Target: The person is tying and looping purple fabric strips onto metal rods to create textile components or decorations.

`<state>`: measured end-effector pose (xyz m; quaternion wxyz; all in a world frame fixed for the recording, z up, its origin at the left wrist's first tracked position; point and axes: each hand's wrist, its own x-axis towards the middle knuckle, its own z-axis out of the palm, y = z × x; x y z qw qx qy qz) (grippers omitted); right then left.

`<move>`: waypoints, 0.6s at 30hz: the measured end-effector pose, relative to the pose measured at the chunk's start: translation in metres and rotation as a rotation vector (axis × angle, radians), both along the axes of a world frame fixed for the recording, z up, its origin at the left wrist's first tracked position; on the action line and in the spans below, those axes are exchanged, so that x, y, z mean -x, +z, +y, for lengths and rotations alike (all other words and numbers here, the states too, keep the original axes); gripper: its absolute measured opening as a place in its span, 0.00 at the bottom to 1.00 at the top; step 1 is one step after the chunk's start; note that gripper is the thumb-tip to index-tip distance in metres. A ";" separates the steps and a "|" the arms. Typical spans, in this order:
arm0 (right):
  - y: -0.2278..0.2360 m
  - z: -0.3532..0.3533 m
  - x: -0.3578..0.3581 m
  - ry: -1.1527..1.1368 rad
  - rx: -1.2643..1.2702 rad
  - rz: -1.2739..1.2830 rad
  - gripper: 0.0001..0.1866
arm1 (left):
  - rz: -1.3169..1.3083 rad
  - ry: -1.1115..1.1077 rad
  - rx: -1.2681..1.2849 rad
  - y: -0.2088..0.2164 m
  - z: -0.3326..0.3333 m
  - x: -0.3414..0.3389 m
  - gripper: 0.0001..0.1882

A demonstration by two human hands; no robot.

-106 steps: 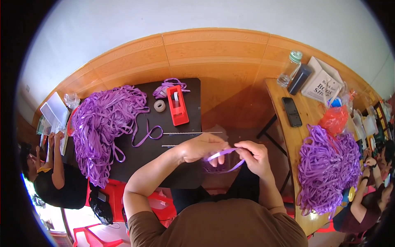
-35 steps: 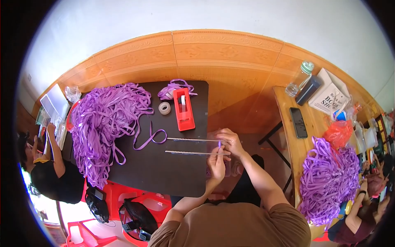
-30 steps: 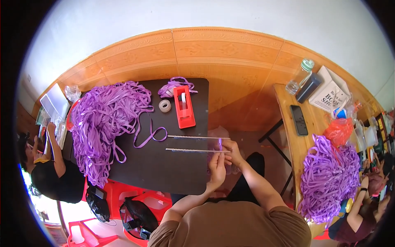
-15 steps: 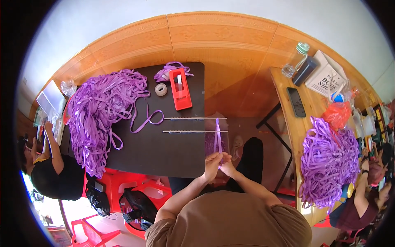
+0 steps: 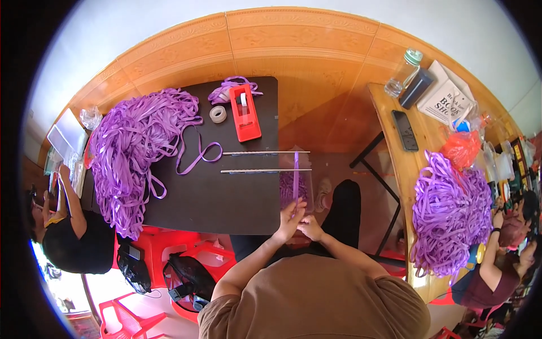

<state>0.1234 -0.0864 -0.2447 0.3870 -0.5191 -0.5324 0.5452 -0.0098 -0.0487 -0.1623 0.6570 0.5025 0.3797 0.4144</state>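
Just right of the dark desk (image 5: 220, 206), the bent left hand (image 5: 291, 221) and curled right hand (image 5: 311, 228) are held side by side, their grip unclear; a purple ribbon (image 5: 296, 183) is aligned fore-and-aft, from overhanging rods (image 5: 257, 170) toward the left hand.

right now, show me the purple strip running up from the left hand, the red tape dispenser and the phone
Purple strip (image 5: 296, 182): head view, middle of its straight stretch.
Red tape dispenser (image 5: 247, 127): head view, red front body.
Phone (image 5: 405, 130): head view, middle of its dark face.
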 end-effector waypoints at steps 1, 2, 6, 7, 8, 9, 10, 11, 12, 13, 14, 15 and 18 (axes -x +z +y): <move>0.001 -0.002 0.000 -0.011 -0.008 0.027 0.05 | 0.124 -0.021 -0.082 -0.007 -0.006 0.005 0.22; 0.002 -0.001 0.000 -0.010 -0.010 0.027 0.05 | 0.189 0.048 -0.207 -0.017 -0.011 0.007 0.22; -0.004 0.000 0.000 -0.044 0.113 0.258 0.06 | 0.573 0.048 -0.332 -0.028 -0.022 0.024 0.16; 0.000 0.000 0.003 -0.103 0.254 0.405 0.07 | 0.575 0.051 -0.329 -0.033 -0.023 0.026 0.16; 0.003 0.001 0.005 -0.099 0.257 0.406 0.07 | 0.546 0.019 -0.259 -0.037 -0.025 0.029 0.14; 0.003 0.000 0.005 -0.116 0.318 0.383 0.07 | 0.516 -0.014 -0.191 -0.034 -0.026 0.031 0.12; 0.004 0.000 0.005 -0.132 0.379 0.359 0.07 | 0.517 -0.010 -0.191 -0.041 -0.024 0.032 0.12; 0.004 0.000 0.005 -0.127 0.379 0.359 0.07 | 0.478 -0.007 -0.181 -0.054 -0.021 0.033 0.11; 0.000 0.000 0.001 -0.093 0.369 0.288 0.07 | 0.435 -0.012 -0.172 -0.052 -0.017 0.030 0.10; -0.004 0.000 -0.002 -0.059 0.358 0.216 0.07 | 0.432 -0.015 -0.172 -0.049 -0.015 0.029 0.10; -0.008 0.001 -0.003 -0.063 0.358 0.214 0.07 | 0.436 -0.063 -0.122 -0.047 -0.012 0.029 0.09; -0.013 0.002 -0.003 -0.060 0.336 0.227 0.07 | 0.442 -0.108 -0.073 -0.040 -0.011 0.030 0.09; -0.019 0.001 -0.007 -0.046 0.323 0.238 0.07 | 0.449 -0.077 -0.107 -0.057 -0.014 0.034 0.10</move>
